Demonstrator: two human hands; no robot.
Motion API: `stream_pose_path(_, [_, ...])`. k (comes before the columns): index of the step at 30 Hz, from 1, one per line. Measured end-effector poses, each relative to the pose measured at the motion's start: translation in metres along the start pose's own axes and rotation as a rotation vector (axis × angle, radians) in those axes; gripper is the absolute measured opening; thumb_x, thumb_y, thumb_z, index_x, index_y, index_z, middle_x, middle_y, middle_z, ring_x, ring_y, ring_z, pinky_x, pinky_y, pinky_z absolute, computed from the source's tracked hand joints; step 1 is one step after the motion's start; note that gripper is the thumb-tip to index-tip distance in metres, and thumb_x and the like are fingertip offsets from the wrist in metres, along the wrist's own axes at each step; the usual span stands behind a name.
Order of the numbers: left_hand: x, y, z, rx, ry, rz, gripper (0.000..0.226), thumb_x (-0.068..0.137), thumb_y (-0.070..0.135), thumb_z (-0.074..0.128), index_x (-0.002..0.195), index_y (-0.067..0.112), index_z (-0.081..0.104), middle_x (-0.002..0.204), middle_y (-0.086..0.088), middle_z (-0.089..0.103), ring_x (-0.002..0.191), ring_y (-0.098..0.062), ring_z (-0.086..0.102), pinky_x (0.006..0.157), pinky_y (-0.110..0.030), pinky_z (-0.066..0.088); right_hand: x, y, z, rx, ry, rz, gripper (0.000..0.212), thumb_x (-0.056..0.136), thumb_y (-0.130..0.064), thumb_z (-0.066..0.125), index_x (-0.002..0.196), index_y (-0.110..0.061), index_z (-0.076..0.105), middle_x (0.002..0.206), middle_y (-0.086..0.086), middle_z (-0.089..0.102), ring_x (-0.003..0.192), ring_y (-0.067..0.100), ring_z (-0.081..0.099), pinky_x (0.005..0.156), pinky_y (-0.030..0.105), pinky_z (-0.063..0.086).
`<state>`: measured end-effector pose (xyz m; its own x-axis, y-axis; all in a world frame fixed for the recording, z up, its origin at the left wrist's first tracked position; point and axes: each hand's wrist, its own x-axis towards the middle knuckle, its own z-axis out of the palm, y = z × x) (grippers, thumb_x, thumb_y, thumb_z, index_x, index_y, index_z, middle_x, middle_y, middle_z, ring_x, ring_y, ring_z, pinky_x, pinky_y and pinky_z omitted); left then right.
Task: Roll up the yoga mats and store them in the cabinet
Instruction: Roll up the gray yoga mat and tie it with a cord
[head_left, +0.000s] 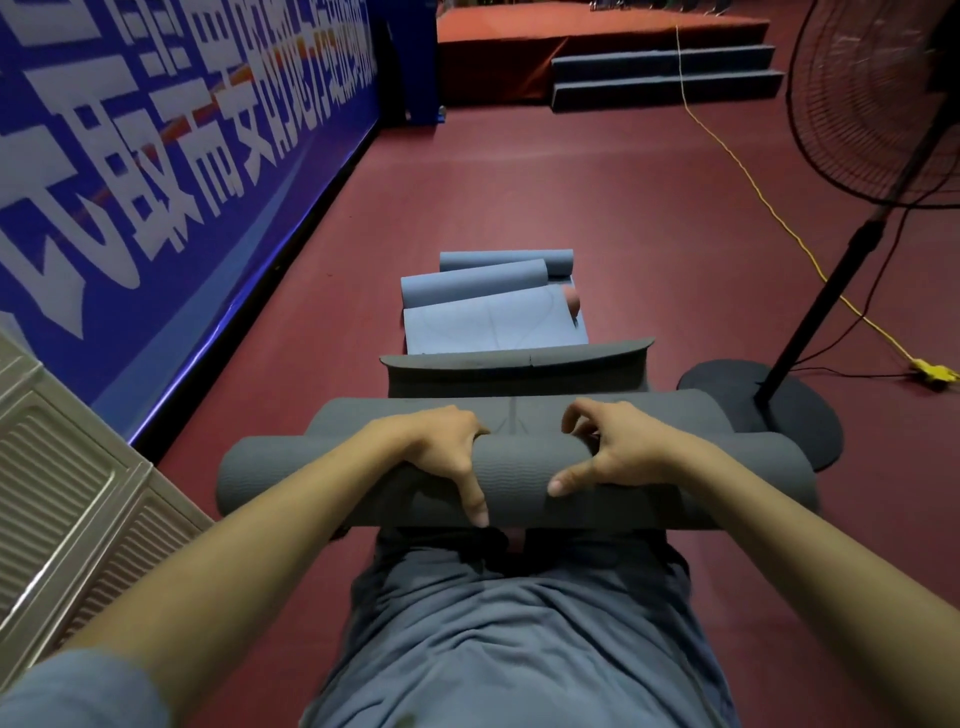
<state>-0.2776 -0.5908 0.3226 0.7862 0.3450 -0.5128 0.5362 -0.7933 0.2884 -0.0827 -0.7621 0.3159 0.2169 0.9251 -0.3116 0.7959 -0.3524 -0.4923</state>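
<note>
My left hand (447, 457) and right hand (608, 457) clamp the near grey roll (519, 475), fingers curled over, keeping it tight.

The near grey yoga mat (519, 478) looks like matt foam with a fine wavy ribbed texture. The far blue mats (493, 312) look smooth and matt, with thin printed lines. The dark red floor (597, 208) is smooth with a faint sheen. The blue banner (156, 182) at left is glossy. The beige cabinet (62, 467) panels are ribbed, seemingly plastic. The fan (872, 104) guard is black wire.
</note>
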Motion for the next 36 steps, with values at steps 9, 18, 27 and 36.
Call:
stream_pose_path(9, [0.006,-0.026,0.000,-0.070,0.363,0.191,0.089,0.040,0.076,0.090,0.115,0.040,0.060,0.110,0.018,0.056,0.101,-0.003,0.054,0.088,-0.032,0.047,0.007,-0.013,-0.007,-0.284,0.164,-0.039,0.048,0.076,-0.069,0.075,0.083,-0.023,0.066,0.083,-0.004,0.066,0.079,0.021,0.062,0.066,0.035,0.052])
stream_pose_path(18, [-0.008,-0.029,-0.003,0.181,0.403,0.072,0.092,0.063,0.093,0.060,0.127,0.027,0.071,0.113,0.004,0.075,0.102,-0.021,0.067,0.085,-0.040,0.055,0.014,-0.028,0.005,-0.440,0.020,0.043,0.105,0.044,-0.087,0.077,0.122,-0.021,0.051,0.126,-0.002,0.060,0.115,0.026,0.059,0.099,0.043,0.046])
stream_pose_path(27, [-0.001,-0.005,0.011,0.415,0.310,-0.054,0.109,0.037,0.086,0.083,0.117,0.019,0.050,0.115,-0.001,0.063,0.101,-0.025,0.062,0.085,-0.039,0.052,0.029,-0.028,0.010,-0.536,-0.003,0.081,0.113,0.038,-0.070,0.093,0.127,-0.018,0.047,0.131,0.001,0.057,0.120,0.026,0.055,0.112,0.045,0.038])
stream_pose_path(36, [0.005,-0.007,0.013,0.411,0.345,-0.072,0.100,0.039,0.081,0.083,0.114,0.023,0.051,0.100,0.006,0.062,0.086,-0.019,0.060,0.075,-0.040,0.055,0.031,-0.025,0.003,-0.455,0.006,0.076,0.097,0.041,-0.062,0.094,0.117,-0.023,0.049,0.115,-0.003,0.060,0.101,0.023,0.059,0.086,0.038,0.048])
